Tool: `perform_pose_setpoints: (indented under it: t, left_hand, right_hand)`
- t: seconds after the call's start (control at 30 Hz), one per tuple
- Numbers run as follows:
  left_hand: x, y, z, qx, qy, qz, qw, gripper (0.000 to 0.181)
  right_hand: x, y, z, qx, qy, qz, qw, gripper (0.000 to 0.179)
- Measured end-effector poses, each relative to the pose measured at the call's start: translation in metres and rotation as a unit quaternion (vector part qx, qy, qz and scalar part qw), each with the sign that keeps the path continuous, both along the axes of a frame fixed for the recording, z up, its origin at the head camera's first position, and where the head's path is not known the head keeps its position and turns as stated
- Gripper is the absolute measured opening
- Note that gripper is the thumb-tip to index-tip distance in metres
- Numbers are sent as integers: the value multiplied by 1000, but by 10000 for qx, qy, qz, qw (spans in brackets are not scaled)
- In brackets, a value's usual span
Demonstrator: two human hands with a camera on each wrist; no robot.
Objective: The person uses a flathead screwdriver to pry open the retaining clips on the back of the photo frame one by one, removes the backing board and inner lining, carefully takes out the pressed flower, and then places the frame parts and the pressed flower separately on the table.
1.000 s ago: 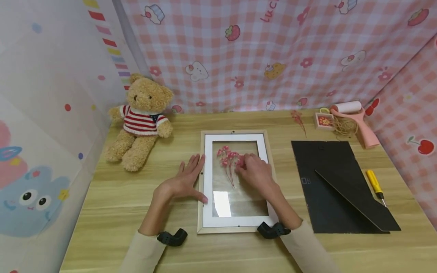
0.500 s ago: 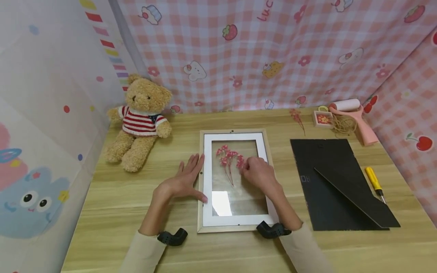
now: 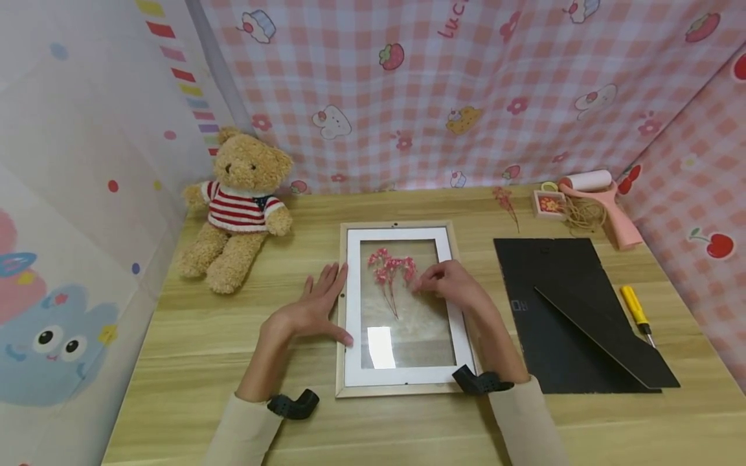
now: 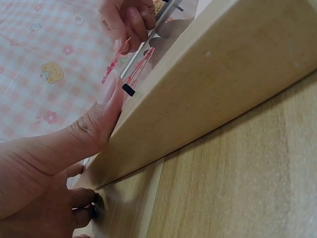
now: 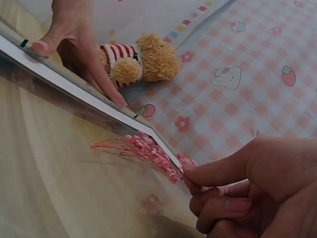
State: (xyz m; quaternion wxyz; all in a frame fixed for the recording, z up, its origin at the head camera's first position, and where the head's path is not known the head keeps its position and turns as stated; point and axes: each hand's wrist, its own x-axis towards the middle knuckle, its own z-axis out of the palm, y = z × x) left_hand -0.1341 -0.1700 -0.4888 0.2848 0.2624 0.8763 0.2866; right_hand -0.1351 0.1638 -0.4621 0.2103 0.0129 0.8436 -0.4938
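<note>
A wooden picture frame [image 3: 399, 391] with a white mat lies flat on the table, a clear pane inside it. Pink dried flowers [image 3: 384, 265] rest on the pane, stems toward the near side. My left hand [image 3: 309, 314] rests along the frame's left edge, fingers straight and spread, thumb on the border. Over the pane's right part, my right hand [image 3: 457, 285] pinches a small pink sprig [image 5: 184, 161] between thumb and forefinger, just right of the flowers. The sprig's thin stem shows at the fingertips in the left wrist view; the head view barely shows it.
A black backing board [image 3: 559, 343] with its stand raised lies to the right, a yellow-handled screwdriver [image 3: 634, 305] beside it. Behind are another pink sprig [image 3: 506, 202], a small box [image 3: 549, 204], twine [image 3: 585, 215] and a pink roller [image 3: 623, 220]. A teddy bear [image 3: 241, 204] sits back left.
My right hand has drawn back slightly to the right from the flower heads, leaving more of them showing. The left hand stays on the frame's edge.
</note>
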Motion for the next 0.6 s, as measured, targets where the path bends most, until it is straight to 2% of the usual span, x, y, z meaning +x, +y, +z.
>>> perform_pose_setpoints:
  t: [0.2, 0.37, 0.6]
  left_hand:
    - [1, -2, 0, -46, 16, 45, 10000, 151]
    - [2, -2, -1, -44, -12, 45, 10000, 151]
    - [-1, -1, -6, -53, 48, 50, 10000, 154]
  right_hand:
    - [-4, 7, 1, -375, -71, -102, 9992, 19]
    - [-11, 23, 7, -661, -20, -46, 9978, 22]
    - [-39, 70, 21, -961, -177, -181, 9950, 27]
